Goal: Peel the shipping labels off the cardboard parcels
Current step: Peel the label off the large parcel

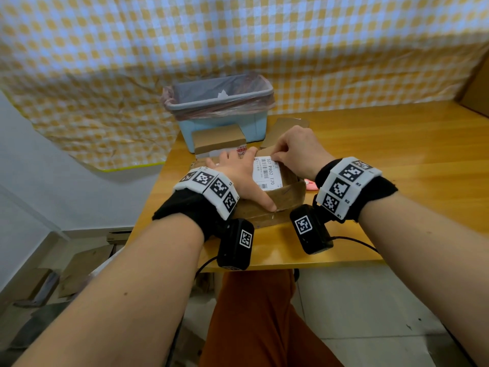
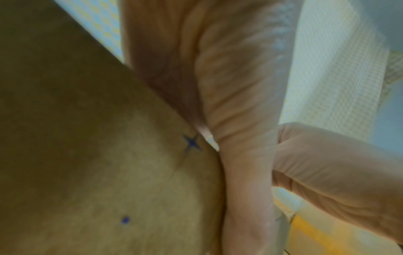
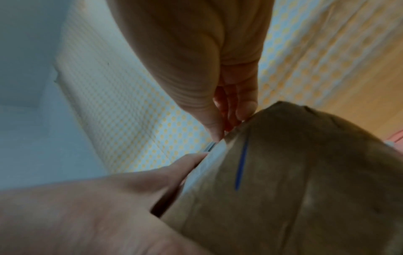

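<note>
Two bare forearms with black wristbands and white marker blocks reach over a glossy yellow wooden table (image 1: 397, 160). On its near edge sits a worn brown cardboard parcel (image 1: 285, 197) with a white printed shipping label (image 1: 266, 172) on top. Left hand (image 1: 238, 176) presses flat on the parcel, fingers straight. Right hand (image 1: 296, 152) curls and pinches the label's far corner. Behind stand a smaller brown cardboard box (image 1: 219, 140) and a pale blue plastic bin lined with a bag (image 1: 225, 112). Yellow-and-white checked cloth (image 1: 238, 35) covers the wall.
</note>
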